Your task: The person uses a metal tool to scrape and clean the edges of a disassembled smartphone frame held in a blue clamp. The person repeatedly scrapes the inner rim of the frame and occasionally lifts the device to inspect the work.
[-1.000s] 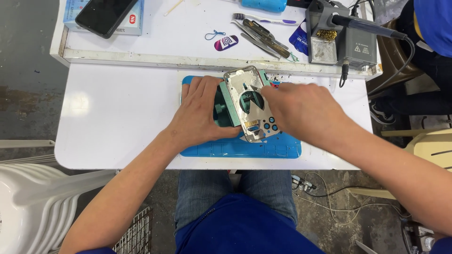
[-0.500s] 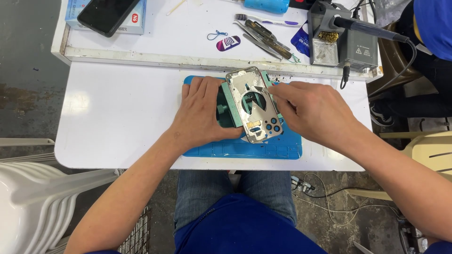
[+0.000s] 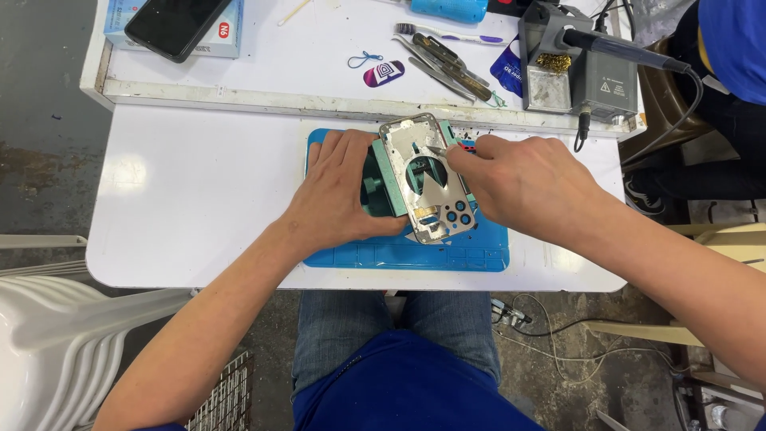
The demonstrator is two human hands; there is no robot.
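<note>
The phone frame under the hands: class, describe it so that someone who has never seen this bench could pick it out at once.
Start at the white table and find the blue work mat at its near edge. On the mat sits a green holder, steadied by the left hand; the phone frame lies on it, with the right hand at its upper edge. It is the only silvery, hollowed-out shell, with round camera holes at its near end.
</note>
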